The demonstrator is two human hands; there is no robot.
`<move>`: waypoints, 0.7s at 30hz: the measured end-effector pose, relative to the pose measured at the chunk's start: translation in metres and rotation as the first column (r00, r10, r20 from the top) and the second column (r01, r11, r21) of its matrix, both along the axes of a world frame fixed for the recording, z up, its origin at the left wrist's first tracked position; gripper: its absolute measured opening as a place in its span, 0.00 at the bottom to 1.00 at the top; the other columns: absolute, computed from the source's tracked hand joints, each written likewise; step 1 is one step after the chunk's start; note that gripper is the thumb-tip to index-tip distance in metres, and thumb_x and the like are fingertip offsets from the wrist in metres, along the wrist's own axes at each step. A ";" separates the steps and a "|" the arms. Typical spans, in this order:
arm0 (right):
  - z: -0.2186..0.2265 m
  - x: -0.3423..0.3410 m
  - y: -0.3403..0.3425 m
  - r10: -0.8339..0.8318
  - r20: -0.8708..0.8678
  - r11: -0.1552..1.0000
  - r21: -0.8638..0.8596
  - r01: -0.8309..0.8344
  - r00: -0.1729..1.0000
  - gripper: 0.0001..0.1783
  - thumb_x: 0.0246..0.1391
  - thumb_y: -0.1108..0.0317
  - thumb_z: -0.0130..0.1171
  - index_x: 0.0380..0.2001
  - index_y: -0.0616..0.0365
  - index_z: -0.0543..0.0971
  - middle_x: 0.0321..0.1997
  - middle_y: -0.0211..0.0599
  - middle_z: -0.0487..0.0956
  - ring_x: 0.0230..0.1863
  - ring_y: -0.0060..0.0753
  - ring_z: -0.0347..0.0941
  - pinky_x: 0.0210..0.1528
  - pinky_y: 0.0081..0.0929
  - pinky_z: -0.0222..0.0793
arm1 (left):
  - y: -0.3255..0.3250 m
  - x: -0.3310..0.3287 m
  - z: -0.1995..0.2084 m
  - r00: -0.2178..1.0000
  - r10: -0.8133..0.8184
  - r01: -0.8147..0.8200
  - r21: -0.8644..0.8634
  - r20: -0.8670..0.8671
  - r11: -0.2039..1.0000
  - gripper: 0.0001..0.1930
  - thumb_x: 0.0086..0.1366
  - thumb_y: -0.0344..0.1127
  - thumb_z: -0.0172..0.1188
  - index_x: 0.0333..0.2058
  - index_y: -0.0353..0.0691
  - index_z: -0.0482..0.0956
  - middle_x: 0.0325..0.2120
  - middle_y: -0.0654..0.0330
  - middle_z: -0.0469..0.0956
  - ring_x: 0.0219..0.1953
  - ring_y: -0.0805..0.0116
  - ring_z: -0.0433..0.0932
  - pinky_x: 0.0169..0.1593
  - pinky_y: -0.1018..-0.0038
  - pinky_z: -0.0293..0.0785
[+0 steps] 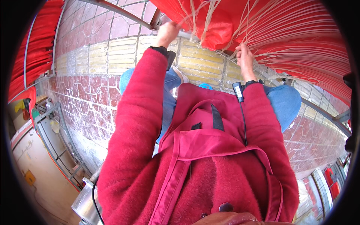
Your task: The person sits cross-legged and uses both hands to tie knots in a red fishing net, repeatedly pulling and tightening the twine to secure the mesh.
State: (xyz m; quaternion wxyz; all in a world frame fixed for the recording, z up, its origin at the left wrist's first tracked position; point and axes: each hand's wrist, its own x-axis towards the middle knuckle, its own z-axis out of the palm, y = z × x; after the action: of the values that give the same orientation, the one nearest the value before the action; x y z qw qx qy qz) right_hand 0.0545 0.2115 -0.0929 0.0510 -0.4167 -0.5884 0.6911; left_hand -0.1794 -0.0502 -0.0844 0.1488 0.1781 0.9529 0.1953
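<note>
Long thin pale strands [296,42], noodle-like or string-like, fan out over a red sheet [258,18] at the top right. My left hand [167,34] is closed at the sheet's left end, near a metal rail. Blurred strands run up from its fingertips, and it seems to pinch them. Further right, my right hand [245,58] pinches several strands at the sheet's near edge; one rises taut from its fingers. Between the two hands, loose strand bundles [208,22] hang over a bulging fold of the sheet. The exact material of the strands cannot be made out.
A metal rail [120,12] runs along the top left, and another [322,111] at the right. Yellow ribbed paving [200,62] lies below the sheet. Red material hangs on a rack [39,45] at far left. A metal canister [85,200] stands at lower left.
</note>
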 end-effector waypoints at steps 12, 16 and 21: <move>-0.036 0.015 -0.027 0.624 0.383 0.670 0.185 -0.719 0.681 0.24 0.50 0.56 0.63 0.49 0.56 0.80 0.48 0.44 0.82 0.50 0.40 0.78 0.53 0.31 0.71 | 0.047 0.088 -0.014 0.631 -0.220 0.511 -0.184 0.744 0.840 0.13 0.50 0.47 0.67 0.28 0.45 0.86 0.24 0.66 0.83 0.26 0.69 0.80 0.33 0.70 0.77; -0.033 0.020 -0.027 0.665 0.435 0.582 0.206 -0.786 0.607 0.20 0.49 0.57 0.64 0.44 0.54 0.83 0.44 0.42 0.83 0.47 0.39 0.79 0.51 0.30 0.72 | 0.047 0.091 -0.002 0.540 -0.126 0.238 -0.008 0.832 0.971 0.13 0.54 0.46 0.66 0.35 0.48 0.86 0.29 0.69 0.80 0.26 0.76 0.73 0.33 0.78 0.75; -0.029 0.022 -0.023 0.703 0.374 0.586 0.179 -0.790 0.605 0.15 0.48 0.57 0.64 0.37 0.52 0.85 0.37 0.38 0.85 0.41 0.37 0.80 0.47 0.30 0.73 | 0.036 0.088 0.006 0.517 -0.038 -0.213 0.171 0.855 0.962 0.11 0.63 0.43 0.61 0.42 0.51 0.86 0.39 0.72 0.80 0.37 0.78 0.71 0.41 0.77 0.77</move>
State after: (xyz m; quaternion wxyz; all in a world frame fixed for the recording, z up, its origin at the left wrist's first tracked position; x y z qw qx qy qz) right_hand 0.0761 0.1889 -0.1218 -0.2573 -0.2009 -0.8158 0.4775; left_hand -0.0910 -0.0138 -0.0779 0.5613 0.0286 0.7321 0.3849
